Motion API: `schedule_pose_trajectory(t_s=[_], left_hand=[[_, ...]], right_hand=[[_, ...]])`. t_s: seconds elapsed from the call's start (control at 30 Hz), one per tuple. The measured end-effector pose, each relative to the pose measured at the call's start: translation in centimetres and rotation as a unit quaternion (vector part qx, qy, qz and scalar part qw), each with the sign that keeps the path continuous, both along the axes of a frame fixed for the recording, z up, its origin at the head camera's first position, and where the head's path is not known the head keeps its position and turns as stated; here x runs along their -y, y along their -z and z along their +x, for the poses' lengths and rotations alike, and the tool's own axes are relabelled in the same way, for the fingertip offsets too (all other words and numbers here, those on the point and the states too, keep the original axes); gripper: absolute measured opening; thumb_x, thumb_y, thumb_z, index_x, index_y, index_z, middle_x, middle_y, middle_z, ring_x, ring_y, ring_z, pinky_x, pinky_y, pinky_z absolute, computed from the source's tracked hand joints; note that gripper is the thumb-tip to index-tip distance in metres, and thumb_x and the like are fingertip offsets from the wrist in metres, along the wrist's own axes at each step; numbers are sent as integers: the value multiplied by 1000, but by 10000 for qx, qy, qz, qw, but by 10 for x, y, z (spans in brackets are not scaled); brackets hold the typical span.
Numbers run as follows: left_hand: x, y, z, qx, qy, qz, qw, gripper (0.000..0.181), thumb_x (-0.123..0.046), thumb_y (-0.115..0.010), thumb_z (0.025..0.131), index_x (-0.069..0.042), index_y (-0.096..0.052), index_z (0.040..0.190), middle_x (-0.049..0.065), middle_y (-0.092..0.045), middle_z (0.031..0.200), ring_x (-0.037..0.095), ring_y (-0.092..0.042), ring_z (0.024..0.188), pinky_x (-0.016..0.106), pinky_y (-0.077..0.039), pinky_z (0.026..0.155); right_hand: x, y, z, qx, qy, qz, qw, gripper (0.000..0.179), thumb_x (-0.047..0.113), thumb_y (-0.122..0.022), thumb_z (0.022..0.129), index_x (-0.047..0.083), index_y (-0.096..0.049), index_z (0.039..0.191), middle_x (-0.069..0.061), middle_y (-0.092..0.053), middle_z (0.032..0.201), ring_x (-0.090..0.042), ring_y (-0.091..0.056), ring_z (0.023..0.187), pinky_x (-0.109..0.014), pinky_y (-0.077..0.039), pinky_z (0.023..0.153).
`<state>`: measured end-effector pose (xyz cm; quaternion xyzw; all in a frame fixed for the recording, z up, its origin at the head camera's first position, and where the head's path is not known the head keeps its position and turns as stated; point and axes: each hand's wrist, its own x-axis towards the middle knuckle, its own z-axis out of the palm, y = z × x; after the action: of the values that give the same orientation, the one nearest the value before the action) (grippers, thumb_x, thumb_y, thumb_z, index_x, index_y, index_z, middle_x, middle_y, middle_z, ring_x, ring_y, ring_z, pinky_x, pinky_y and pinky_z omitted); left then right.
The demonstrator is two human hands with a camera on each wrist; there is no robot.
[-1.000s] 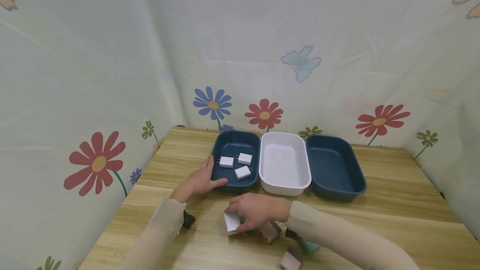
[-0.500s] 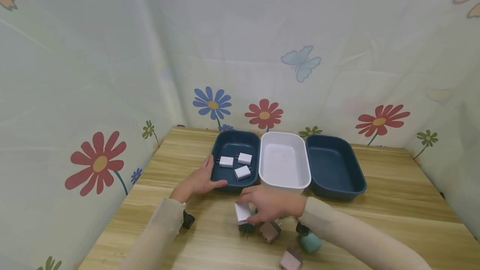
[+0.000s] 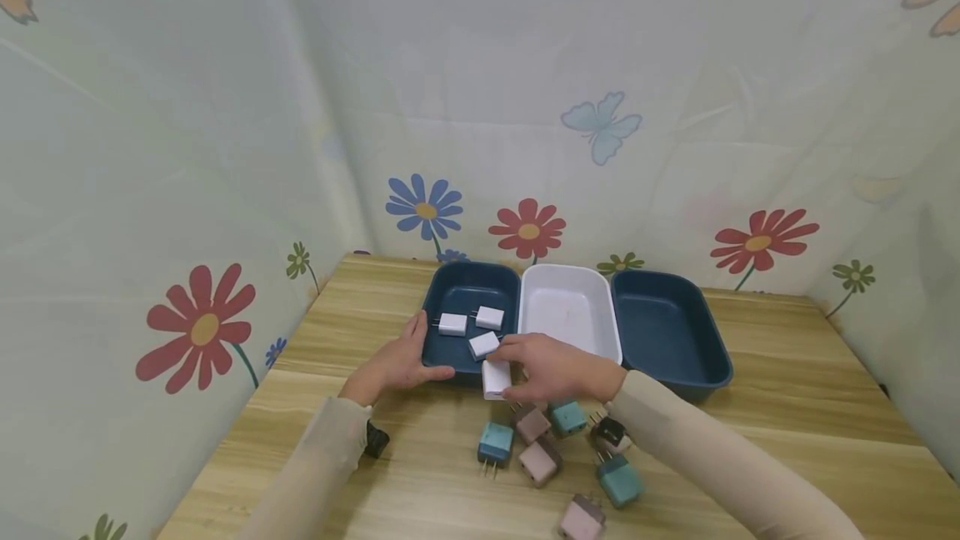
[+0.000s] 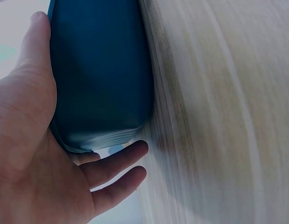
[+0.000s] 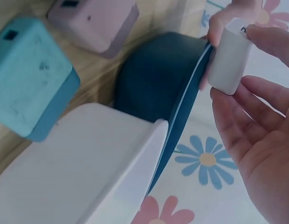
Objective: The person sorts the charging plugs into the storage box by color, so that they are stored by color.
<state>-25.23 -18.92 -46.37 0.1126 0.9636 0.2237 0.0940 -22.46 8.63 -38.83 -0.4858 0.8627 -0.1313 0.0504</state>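
In the head view my right hand (image 3: 558, 365) pinches a white plug-in charger (image 3: 495, 379) over the front rim of the left dark blue tray (image 3: 467, 290). The right wrist view shows the charger (image 5: 229, 56) upright between thumb and fingertips, a port on its end. Inside that tray lie three white chargers (image 3: 452, 324) with metal prongs. My left hand (image 3: 393, 361) rests at the tray's front left corner. Seen from the left wrist, its thumb lies along the tray (image 4: 102, 70) near the rim, and the other fingers extend loosely past the corner.
A white tray (image 3: 568, 307) and another dark blue tray (image 3: 663, 315) stand side by side to the right. Pink chargers (image 3: 538, 463) and teal chargers (image 3: 619, 480) lie loose on the wooden table (image 3: 420, 490) in front. A flowered curtain (image 3: 480, 107) hangs behind.
My right hand has carried the white charger from the table up and forward to the left tray's front rim, uncovering the loose chargers. The left hand has stayed at the tray.
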Motion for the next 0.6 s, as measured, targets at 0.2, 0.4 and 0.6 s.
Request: schedule_pose_trajectory(t_s=[0.2,0.4,0.6], left_hand=[[1,-1,1,-80,96,-17,9999,125,-67,-69,70,1,0,150,23,-6,154,40,-39,127,47,-35,103],[2,-1,2,-79,82,50,9999,128,-70,-69,67,1,0,150,23,-6,154,40,-42,125,46,-36,102],[2,-2,2,-58,45,68,9999,126,-67,-70,69,1,0,150,23,-7,154,40,-42,125,47,-36,102]], right_hand=[[0,0,-12,42,96,-226,9997,46,32,-72,83,8,-62,122,1,-59,104,-15,-57,84,-22,-48,74],[4,2,-24,-35,290,-359,9989,43,32,-70,85,8,-63,120,-1,-60,103,-18,-59,83,-22,-48,72],[12,3,-35,-26,508,-130,9986,46,34,-70,85,8,-62,123,-5,-61,115,-15,-57,95,-29,-48,87]])
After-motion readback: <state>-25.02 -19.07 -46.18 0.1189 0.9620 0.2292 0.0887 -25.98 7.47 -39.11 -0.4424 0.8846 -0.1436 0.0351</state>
